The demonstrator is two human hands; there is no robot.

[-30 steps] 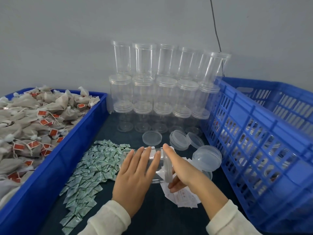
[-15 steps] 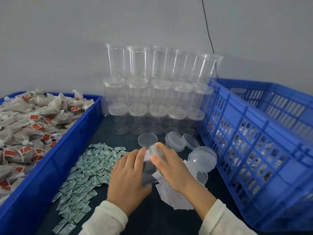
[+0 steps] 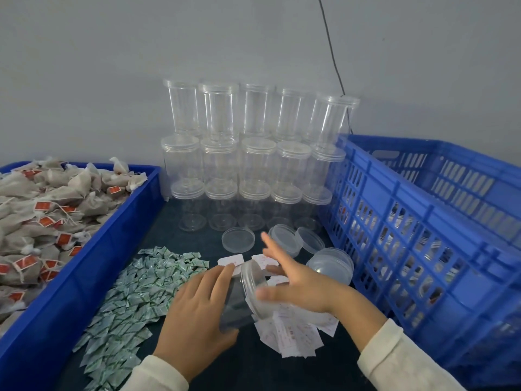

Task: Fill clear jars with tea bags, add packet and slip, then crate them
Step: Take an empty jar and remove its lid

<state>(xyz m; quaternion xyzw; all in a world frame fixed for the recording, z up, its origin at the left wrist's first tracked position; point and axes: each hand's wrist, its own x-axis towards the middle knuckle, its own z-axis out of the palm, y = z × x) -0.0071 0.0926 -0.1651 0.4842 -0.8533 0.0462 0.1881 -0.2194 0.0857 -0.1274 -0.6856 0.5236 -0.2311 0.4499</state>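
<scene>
My left hand (image 3: 197, 314) grips an empty clear jar (image 3: 235, 309) from its left side and holds it tilted over the dark mat. The jar's lid end (image 3: 253, 286) points up and to the right. My right hand (image 3: 298, 289) is at that lid end, blurred, fingers spread and straight, thumb against the rim. Tea bags with red tags (image 3: 42, 221) fill the blue bin on the left. A pile of small green-white packets (image 3: 135, 300) lies left of my hands. White paper slips (image 3: 293, 337) lie under my right wrist.
A tall blue slotted crate (image 3: 423, 249) stands at the right. Several empty lidded jars (image 3: 248, 165) are stacked in three rows against the back wall. Loose clear lids (image 3: 238, 239) and another lidded jar (image 3: 332, 263) lie between the stack and my hands.
The jar has turned from lying sideways to tilted with its lid end up right. My right hand's fingers have spread off the lid. The view moved closer.
</scene>
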